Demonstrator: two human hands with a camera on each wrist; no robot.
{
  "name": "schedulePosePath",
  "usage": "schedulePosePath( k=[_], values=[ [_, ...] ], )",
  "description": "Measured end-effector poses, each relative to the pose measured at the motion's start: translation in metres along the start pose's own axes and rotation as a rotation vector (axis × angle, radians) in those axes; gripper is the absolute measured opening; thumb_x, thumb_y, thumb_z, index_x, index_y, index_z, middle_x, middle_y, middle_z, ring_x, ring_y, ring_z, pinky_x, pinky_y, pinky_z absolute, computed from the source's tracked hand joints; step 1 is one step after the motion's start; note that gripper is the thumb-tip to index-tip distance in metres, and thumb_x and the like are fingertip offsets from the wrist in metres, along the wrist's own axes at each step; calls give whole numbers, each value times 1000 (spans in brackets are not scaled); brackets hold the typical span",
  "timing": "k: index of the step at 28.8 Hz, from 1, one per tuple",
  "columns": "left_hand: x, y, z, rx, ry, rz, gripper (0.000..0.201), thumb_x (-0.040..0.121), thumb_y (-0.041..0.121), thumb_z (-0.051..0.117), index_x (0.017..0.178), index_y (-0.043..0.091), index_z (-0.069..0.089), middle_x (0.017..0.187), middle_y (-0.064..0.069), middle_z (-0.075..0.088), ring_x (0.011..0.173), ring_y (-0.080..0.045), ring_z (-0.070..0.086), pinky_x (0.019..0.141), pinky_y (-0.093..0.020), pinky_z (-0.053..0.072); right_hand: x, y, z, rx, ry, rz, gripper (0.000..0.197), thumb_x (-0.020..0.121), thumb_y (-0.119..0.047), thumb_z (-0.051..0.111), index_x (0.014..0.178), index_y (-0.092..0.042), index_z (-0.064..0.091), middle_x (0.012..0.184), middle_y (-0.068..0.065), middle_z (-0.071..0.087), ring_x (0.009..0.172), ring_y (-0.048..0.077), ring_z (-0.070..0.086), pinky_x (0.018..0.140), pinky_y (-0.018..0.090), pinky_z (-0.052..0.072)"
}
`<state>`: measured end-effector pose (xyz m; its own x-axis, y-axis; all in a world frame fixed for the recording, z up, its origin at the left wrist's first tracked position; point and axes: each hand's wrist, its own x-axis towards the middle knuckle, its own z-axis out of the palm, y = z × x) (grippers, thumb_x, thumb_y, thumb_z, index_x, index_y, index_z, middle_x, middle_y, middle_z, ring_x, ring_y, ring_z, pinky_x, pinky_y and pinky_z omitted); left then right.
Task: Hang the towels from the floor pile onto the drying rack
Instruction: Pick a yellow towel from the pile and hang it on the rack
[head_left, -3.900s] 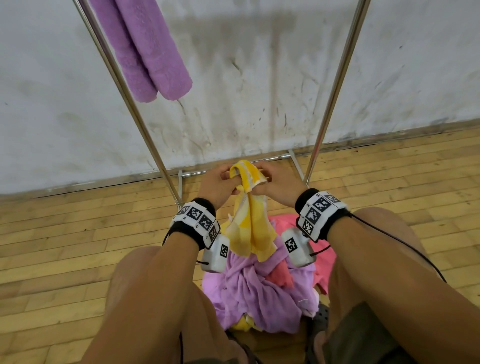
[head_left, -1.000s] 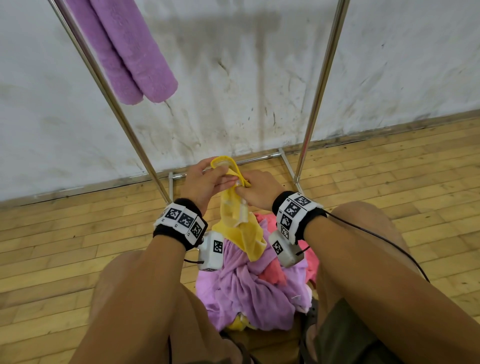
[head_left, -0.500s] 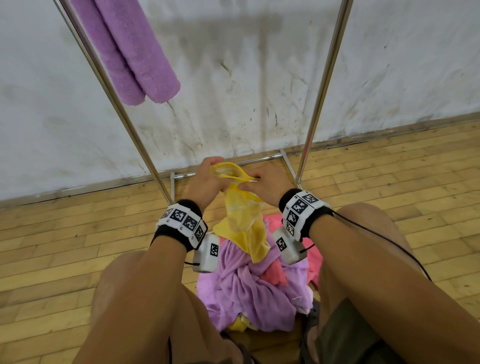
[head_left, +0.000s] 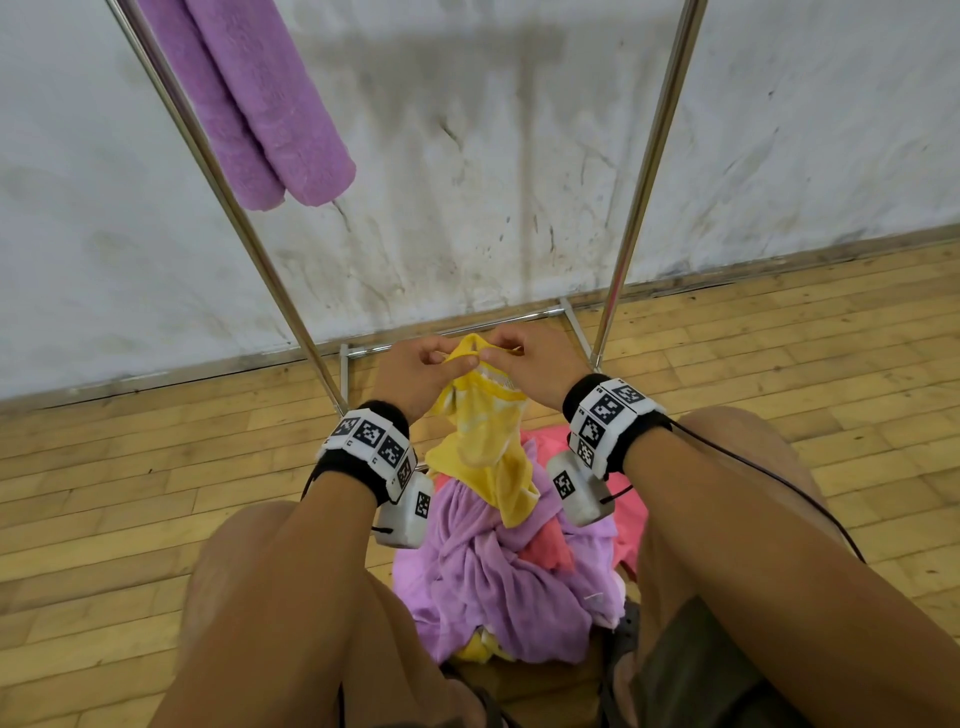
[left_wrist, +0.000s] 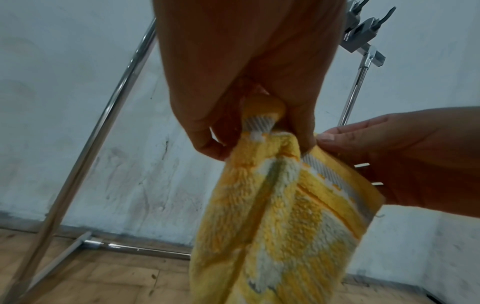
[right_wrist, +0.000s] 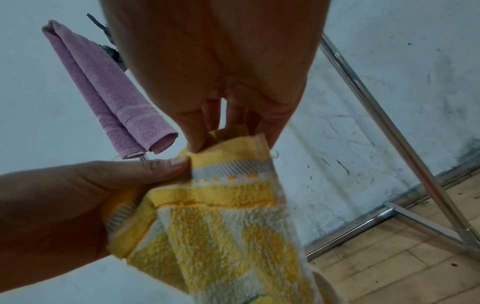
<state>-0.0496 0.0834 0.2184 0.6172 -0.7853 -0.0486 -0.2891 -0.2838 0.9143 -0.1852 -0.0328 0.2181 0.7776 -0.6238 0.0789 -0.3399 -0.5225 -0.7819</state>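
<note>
1. The left hand (head_left: 415, 371) pinches the top hem of the yellow towel (head_left: 485, 441) between thumb and curled fingers; the left wrist view shows a bunched fold of the towel's striped border (left_wrist: 257, 125) gripped inside the fist.
2. The right hand (head_left: 535, 366) pinches the same hem just beside the left hand, thumb and fingertips closed on the yellow edge (right_wrist: 233, 142).
3. The 2 hands almost touch, so only a short stretch of hem spans between them.
4. The yellow towel hangs down from the hands, bunched and not spread, its lower end reaching the pile (head_left: 498, 577) on the floor between the person's knees.
5. The pile holds a crumpled lilac towel (head_left: 467, 561) on top, a pink towel (head_left: 623, 467) to the right and behind it, and a bit of yellow cloth (head_left: 480, 649) showing at the pile's near bottom edge.
6. The rack (head_left: 631, 218) stands just beyond the hands, against the stained white wall (head_left: 467, 182); its 2 metal uprights rise on either side of them and a low crossbar (head_left: 452, 332) runs along the floor.
7. 1 purple towel (head_left: 260, 98) hangs folded on the rack at upper left, beside the left upright.
8. The floor (head_left: 130, 483) is of light wooden boards.
</note>
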Motion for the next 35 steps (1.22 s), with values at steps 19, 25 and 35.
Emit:
schedulePosePath(
  k=[19, 25, 35],
  values=[
    [5, -6, 0, 70, -26, 18, 13, 77, 28, 82, 72, 34, 72, 56, 20, 63, 55, 6, 55, 59, -14, 42, 1, 7, -7, -31, -38, 57, 12, 89, -21, 67, 94, -20, 78, 81, -9, 69, 83, 11, 64, 76, 24, 46],
    [3, -1, -3, -47, 22, 0, 6, 77, 25, 82, 79, 24, 77, 80, -4, 73, 74, -13, 64, 73, -31, 52, -3, 1, -5, -25, -130, -13, 13, 81, -30, 76, 93, -27, 74, 71, -8, 63, 67, 9, 56, 62, 21, 40],
    [18, 56, -26, 176, -51, 123, 32, 57, 55, 85, 79, 33, 77, 85, -12, 72, 86, -29, 66, 76, -42, 54, 17, -47, -42, -163, 89, -10, 28, 84, -5, 61, 103, -21, 73, 100, -2, 73, 94, 15, 64, 78, 22, 47]
  ],
)
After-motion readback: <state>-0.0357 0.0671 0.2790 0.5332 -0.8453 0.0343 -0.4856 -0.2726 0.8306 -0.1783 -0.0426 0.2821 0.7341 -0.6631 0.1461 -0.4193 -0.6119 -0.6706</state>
